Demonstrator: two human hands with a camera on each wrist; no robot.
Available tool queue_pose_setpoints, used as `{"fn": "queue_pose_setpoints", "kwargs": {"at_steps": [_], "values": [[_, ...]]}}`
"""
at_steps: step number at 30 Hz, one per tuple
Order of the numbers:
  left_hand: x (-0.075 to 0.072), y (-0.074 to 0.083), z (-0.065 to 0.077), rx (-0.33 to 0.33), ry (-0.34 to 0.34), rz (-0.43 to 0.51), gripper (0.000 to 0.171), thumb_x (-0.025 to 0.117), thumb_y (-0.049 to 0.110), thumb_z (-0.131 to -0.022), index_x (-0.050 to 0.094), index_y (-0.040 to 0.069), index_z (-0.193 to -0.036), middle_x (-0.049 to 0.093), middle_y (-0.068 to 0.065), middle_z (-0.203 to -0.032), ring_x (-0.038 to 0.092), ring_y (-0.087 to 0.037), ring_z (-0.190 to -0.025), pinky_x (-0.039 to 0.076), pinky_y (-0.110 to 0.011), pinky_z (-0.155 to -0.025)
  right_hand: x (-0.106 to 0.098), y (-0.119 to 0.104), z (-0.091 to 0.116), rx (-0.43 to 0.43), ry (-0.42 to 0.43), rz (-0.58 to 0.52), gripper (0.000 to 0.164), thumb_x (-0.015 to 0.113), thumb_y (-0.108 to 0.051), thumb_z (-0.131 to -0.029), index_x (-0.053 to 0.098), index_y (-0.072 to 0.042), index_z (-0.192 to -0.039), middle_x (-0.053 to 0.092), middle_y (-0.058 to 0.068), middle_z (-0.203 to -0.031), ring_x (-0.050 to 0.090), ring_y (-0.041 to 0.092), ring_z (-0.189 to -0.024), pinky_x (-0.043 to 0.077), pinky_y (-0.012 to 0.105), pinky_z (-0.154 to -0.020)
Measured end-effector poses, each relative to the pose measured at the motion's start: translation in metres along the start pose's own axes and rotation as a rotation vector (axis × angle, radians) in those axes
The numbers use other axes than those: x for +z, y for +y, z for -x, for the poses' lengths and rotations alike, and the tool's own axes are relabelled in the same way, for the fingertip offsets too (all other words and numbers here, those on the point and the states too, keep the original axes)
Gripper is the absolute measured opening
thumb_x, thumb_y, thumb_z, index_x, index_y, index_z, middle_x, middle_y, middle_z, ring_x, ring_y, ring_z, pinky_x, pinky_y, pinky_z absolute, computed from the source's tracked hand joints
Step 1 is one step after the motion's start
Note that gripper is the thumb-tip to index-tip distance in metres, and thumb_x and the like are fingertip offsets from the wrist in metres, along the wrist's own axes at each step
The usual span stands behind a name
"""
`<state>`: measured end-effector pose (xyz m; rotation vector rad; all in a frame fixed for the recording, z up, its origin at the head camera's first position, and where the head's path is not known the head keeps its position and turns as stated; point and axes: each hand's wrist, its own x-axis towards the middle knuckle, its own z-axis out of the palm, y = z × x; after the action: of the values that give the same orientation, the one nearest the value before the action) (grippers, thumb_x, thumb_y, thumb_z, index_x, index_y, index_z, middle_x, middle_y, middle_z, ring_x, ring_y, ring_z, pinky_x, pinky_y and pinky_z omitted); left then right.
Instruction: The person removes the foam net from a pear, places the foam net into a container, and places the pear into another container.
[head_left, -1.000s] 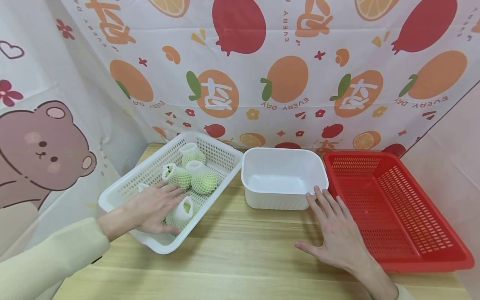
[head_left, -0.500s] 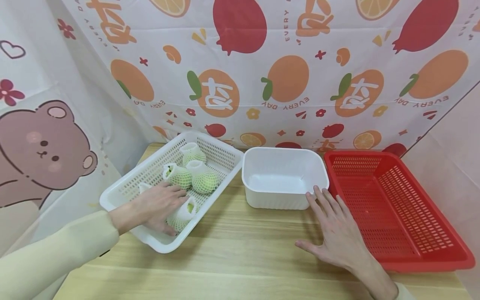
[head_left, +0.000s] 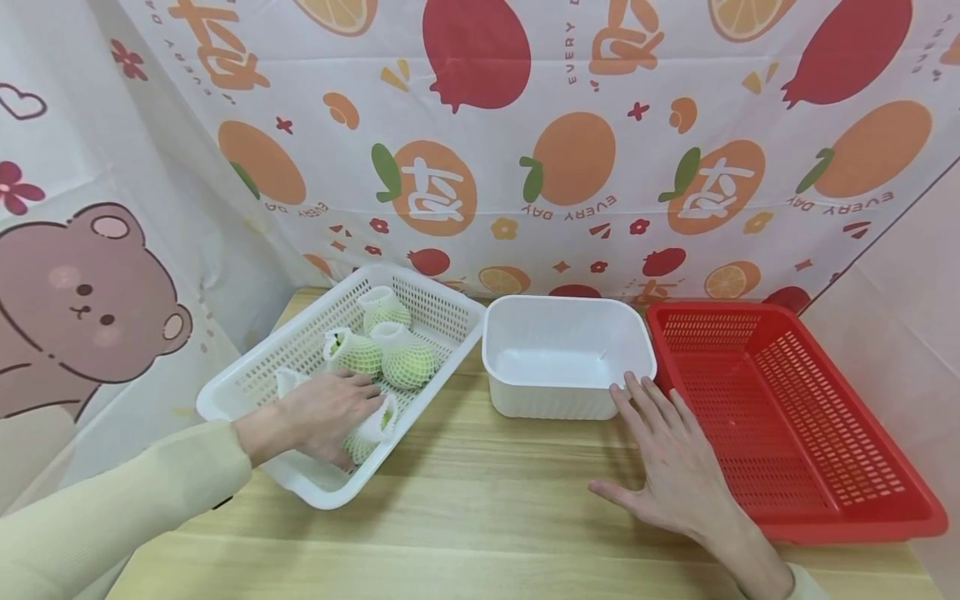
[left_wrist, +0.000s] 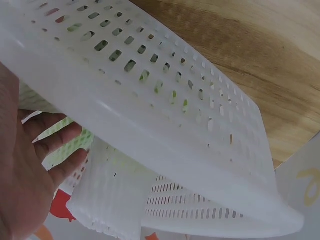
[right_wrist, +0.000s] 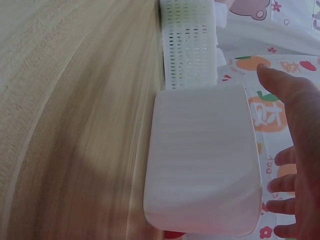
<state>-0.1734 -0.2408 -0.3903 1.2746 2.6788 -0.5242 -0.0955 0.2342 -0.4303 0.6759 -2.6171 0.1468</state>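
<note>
My left hand (head_left: 322,412) reaches into the white slotted basket (head_left: 322,497), thumb and fingers around a green fruit in a white foam net (head_left: 363,446) near the front corner. The left wrist view shows the fingers (left_wrist: 65,137) just inside the rim, with netted foam (left_wrist: 35,100) by the palm. Much of this fruit is hidden under the hand. Several more netted green fruits (head_left: 408,362) lie behind it. My right hand (head_left: 678,471) is spread beside the white plastic bin (head_left: 551,402), fingertips at its front right corner.
A red slotted basket (head_left: 765,433) stands to the right of the bin, holding nothing. All three containers sit on a wooden table (head_left: 480,508). A fruit-print cloth (head_left: 495,175) hangs behind, and a bear-print cloth (head_left: 90,308) hangs at the left.
My left hand has shifted slightly to the right over the near fruit, whose net opening has turned to the right. The right hand and the containers look unmoved.
</note>
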Motion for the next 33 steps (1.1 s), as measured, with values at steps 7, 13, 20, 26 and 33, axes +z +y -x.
{"fn": "queue_pose_setpoints", "kwargs": {"at_steps": [7,13,20,26,33], "values": [[0.0052,0.0019,-0.0024,-0.001,0.036,0.035,0.092,0.093,0.06,-0.062,0.065,0.0,-0.127,0.071,-0.016,-0.131,0.065,-0.038,-0.125,0.055,-0.053,-0.104,0.0004,0.0008,0.0007,0.014,-0.008,0.018,0.116,0.045,-0.096,-0.081,0.042,-0.011,-0.161,0.044,0.017,-0.166,0.041,0.041,-0.152,0.031,0.065,-0.122],[0.009,0.0028,-0.0043,-0.009,0.068,-0.002,0.091,0.093,0.062,-0.057,0.065,0.003,-0.121,0.072,-0.013,-0.124,0.066,-0.033,-0.115,0.058,-0.048,-0.095,0.0007,0.0008,0.0019,0.018,-0.008,0.021,0.116,0.046,-0.095,-0.082,0.041,-0.012,-0.162,0.044,0.017,-0.167,0.04,0.041,-0.153,0.023,0.061,-0.129],[0.0097,0.0021,-0.007,-0.003,0.07,-0.01,0.091,0.093,0.061,-0.055,0.065,0.004,-0.12,0.072,-0.011,-0.122,0.066,-0.03,-0.111,0.059,-0.046,-0.092,0.0014,0.0018,0.0022,0.011,0.008,0.021,0.115,0.043,-0.095,-0.083,0.04,-0.011,-0.162,0.044,0.017,-0.166,0.042,0.041,-0.152,-0.014,0.032,-0.134],[0.0089,0.0021,-0.0079,-0.006,0.052,0.006,0.094,0.093,0.059,-0.057,0.064,0.002,-0.126,0.071,-0.016,-0.13,0.067,-0.036,-0.121,0.058,-0.052,-0.099,0.0019,0.0019,0.0026,0.01,0.015,0.025,0.111,0.038,-0.093,-0.088,0.042,-0.01,-0.161,0.046,0.018,-0.165,0.043,0.042,-0.151,0.01,0.053,-0.136],[0.0079,0.0025,-0.0088,-0.01,0.06,0.014,0.092,0.096,0.061,-0.056,0.066,0.004,-0.122,0.072,-0.013,-0.126,0.067,-0.033,-0.116,0.059,-0.049,-0.095,0.0025,0.0014,0.0027,0.007,0.026,0.033,0.108,0.034,-0.092,-0.09,0.044,-0.01,-0.16,0.047,0.018,-0.164,0.044,0.042,-0.15,0.028,0.063,-0.127]]}}
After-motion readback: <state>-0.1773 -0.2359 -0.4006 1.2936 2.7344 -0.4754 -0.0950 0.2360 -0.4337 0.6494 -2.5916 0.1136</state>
